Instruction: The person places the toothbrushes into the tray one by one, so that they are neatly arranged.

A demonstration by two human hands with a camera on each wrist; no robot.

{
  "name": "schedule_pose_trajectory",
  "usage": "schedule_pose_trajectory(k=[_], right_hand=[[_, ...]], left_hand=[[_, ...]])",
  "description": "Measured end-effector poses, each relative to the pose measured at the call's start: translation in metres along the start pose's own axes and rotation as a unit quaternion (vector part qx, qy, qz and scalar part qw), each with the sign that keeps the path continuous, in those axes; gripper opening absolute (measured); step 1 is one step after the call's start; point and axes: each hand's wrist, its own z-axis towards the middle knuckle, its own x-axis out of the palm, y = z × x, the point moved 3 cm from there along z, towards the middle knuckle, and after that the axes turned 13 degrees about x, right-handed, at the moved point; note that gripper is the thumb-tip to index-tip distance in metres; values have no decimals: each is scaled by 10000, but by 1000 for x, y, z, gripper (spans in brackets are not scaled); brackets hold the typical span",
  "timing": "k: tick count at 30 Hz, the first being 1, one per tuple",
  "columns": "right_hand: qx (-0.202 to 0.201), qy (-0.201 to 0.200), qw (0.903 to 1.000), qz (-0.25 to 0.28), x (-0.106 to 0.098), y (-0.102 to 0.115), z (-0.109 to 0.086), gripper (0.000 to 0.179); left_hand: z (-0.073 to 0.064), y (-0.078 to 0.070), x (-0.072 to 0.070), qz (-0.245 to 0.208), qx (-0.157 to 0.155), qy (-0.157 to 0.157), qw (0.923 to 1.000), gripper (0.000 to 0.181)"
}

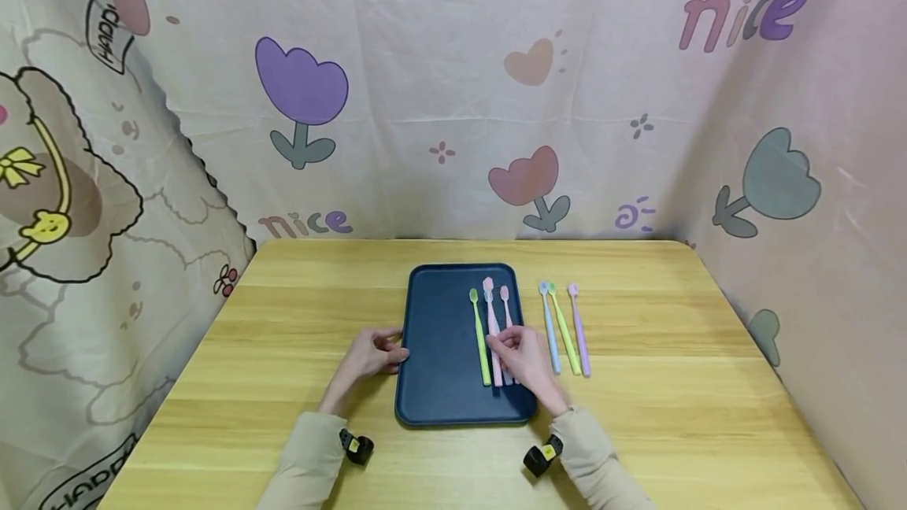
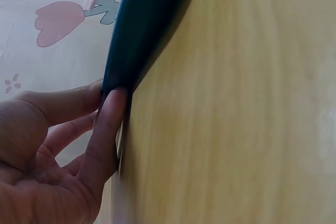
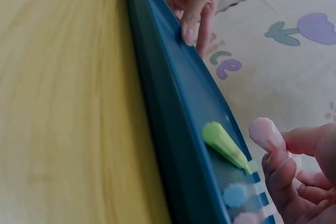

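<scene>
My left hand (image 1: 372, 352) pinches the left edge of a dark blue tray (image 1: 441, 352), thumb and finger on its rim in the left wrist view. Above the tray's right half, my right hand (image 1: 526, 356) holds a pink toothbrush (image 3: 266, 134) between thumb and fingers; the right wrist view shows its handle end lifted off the tray. Left of it in the tray lies a green toothbrush (image 1: 479, 345). A blue toothbrush (image 3: 234, 195) and another pink toothbrush (image 1: 505, 301) lie on its other side, partly hidden by the right hand.
To the tray's right, a blue toothbrush (image 1: 550, 333), a green toothbrush (image 1: 565, 334) and a purple toothbrush (image 1: 579, 334) lie on the wooden table (image 1: 673, 384). A printed curtain (image 1: 425, 85) hangs behind and along both sides.
</scene>
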Motion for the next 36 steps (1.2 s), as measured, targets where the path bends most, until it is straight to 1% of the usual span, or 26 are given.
schedule_pose_trajectory(k=[8, 13, 18, 23, 30, 36], right_hand=[[87, 175, 9998, -29, 10, 5, -5, 20], [0, 285, 9996, -37, 15, 6, -6, 21], [-148, 357, 9992, -95, 19, 7, -5, 21], [-273, 308, 9989, -220, 22, 9, -4, 21], [-211, 329, 9980, -500, 29, 9, -3, 22], [-427, 322, 9966, -619, 32, 10, -3, 22]], left_hand=[[1, 0, 1, -66, 13, 42, 10000, 56], [-1, -2, 2, -49, -25, 31, 10000, 56], [-2, -4, 2, -27, 93, 95, 9999, 57], [-1, -4, 2, -37, 80, 114, 9999, 57], [0, -1, 1, -45, 43, 84, 9999, 56], [0, -2, 1, -60, 65, 106, 9999, 56]])
